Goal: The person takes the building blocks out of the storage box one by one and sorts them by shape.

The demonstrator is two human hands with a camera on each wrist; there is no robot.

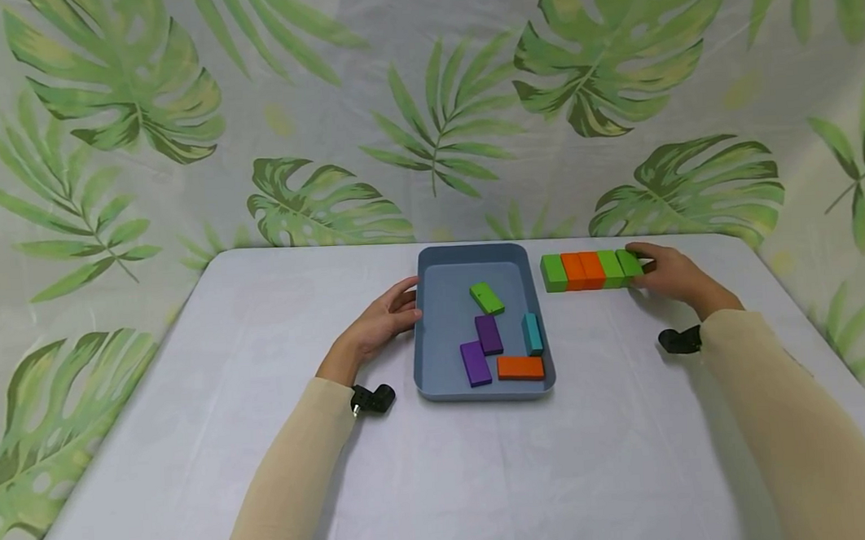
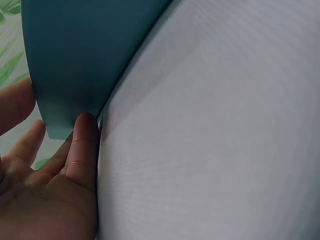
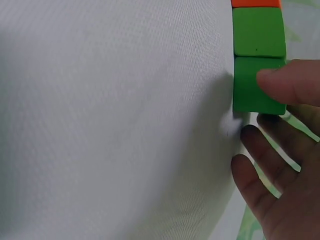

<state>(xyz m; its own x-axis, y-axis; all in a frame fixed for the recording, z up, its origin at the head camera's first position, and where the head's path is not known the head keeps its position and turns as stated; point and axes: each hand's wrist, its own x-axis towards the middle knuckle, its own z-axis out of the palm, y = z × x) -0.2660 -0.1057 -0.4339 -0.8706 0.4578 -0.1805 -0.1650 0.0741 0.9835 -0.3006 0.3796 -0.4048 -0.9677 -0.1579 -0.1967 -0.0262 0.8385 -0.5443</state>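
Note:
In the head view a blue-grey tray (image 1: 446, 390) stands mid-table, and my left hand (image 1: 382, 321) rests against its left side. Its loosely extended fingers touch the tray's outer wall (image 2: 75, 65) in the left wrist view. To the right of the tray, a row of green and orange blocks (image 1: 583, 271) stands side by side. My right hand (image 1: 673, 274) pinches the green block (image 3: 250, 97) at the row's right end. The thumb overlaps its face, a green neighbour (image 3: 259, 31) stands against it, and the index fingertip is hidden behind it.
Inside the tray lie a green block (image 1: 487, 298), two purple blocks (image 1: 476, 363), a teal block (image 1: 532, 334) and an orange block (image 1: 520, 368). A white cloth (image 1: 531, 469) covers the table, and a leaf-print curtain (image 1: 453, 98) hangs behind its far edge.

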